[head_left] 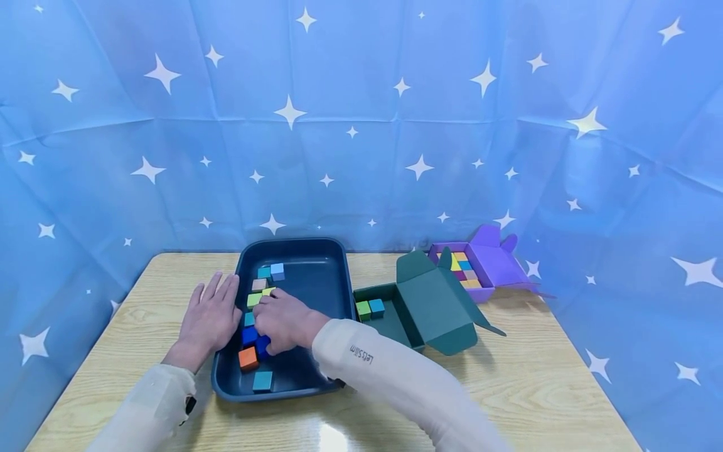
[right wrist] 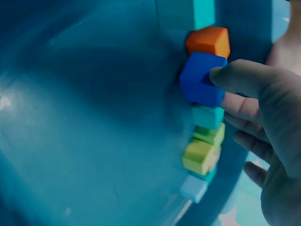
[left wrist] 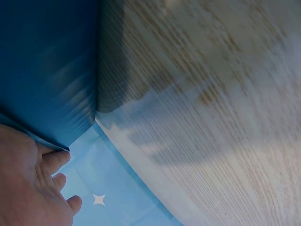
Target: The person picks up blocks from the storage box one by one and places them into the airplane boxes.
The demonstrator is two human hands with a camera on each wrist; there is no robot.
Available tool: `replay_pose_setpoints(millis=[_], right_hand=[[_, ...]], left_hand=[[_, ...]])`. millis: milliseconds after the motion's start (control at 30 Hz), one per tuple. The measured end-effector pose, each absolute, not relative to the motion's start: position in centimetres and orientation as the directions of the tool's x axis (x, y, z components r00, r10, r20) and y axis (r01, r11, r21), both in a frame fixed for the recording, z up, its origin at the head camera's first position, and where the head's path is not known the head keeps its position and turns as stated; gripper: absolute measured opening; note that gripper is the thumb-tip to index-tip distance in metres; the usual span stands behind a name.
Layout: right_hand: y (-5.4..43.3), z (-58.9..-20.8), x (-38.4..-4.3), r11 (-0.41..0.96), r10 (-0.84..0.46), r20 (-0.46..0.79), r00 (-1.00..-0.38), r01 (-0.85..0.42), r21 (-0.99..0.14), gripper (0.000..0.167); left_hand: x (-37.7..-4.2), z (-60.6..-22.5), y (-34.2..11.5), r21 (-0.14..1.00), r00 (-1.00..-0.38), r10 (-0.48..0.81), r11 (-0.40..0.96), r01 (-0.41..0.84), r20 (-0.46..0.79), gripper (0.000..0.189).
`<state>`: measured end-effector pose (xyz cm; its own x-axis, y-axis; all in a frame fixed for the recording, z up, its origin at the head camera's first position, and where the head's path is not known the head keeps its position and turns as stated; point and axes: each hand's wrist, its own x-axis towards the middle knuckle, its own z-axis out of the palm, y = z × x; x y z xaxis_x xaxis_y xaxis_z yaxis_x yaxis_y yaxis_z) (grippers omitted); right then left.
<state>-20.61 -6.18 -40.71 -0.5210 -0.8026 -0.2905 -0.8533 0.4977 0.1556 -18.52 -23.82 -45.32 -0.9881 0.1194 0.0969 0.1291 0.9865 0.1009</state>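
The left arm [head_left: 141,411] reached forward, a pale sleeve [head_left: 164,383] covering it down near the wrist [head_left: 186,356]. The left hand [head_left: 211,317] had its back up, with its fingers [head_left: 210,289] long and close together, pointing ahead. The right arm [head_left: 407,395] came in from the right side and bent across toward the left. Its pale sleeve [head_left: 339,345] had dark letters on it. The right hand [head_left: 285,321] faced down, just beside the left one. Its thumb [right wrist: 242,76] and bent pointer finger made a pinch. The other fingers [right wrist: 251,143] curled in a little.

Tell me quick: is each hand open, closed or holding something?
Left hand: open, against the tray.
Right hand: closed, pinching a blue cube.
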Motion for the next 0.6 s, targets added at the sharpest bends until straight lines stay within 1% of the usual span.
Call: replay_pose_setpoints(millis=[100, 200, 333, 500, 600], right_hand=[[-5.7, -39.7, -20.9, 0.485, -0.813, -0.273, -0.515, -0.857, 0.174, 0.028], [-5.0, -38.6, -21.2, 0.499, -0.816, -0.237, -0.527, -0.849, 0.173, 0.028], [-3.6, -37.5, -21.9, 0.529, -0.813, -0.198, -0.547, -0.837, 0.139, 0.026], [-0.5, -36.4, -23.0, 0.537, -0.824, -0.149, -0.547, -0.837, 0.104, 0.028], [2.2, -35.7, -23.8, 0.555, -0.821, -0.107, -0.561, -0.827, 0.083, 0.029]], left_hand=[[-18.4, -45.3, -23.8, 0.104, -0.988, 0.119, 0.986, 0.129, 0.097, 0.066], [-18.4, -45.3, -23.8, 0.108, -0.988, 0.120, 0.986, 0.130, 0.095, 0.066], [-18.4, -45.5, -23.8, 0.114, -0.989, 0.117, 0.985, 0.127, 0.091, 0.066], [-18.5, -45.4, -23.8, 0.121, -0.989, 0.117, 0.984, 0.128, 0.093, 0.065], [-18.5, -45.4, -23.8, 0.120, -0.989, 0.117, 0.984, 0.128, 0.094, 0.065]])
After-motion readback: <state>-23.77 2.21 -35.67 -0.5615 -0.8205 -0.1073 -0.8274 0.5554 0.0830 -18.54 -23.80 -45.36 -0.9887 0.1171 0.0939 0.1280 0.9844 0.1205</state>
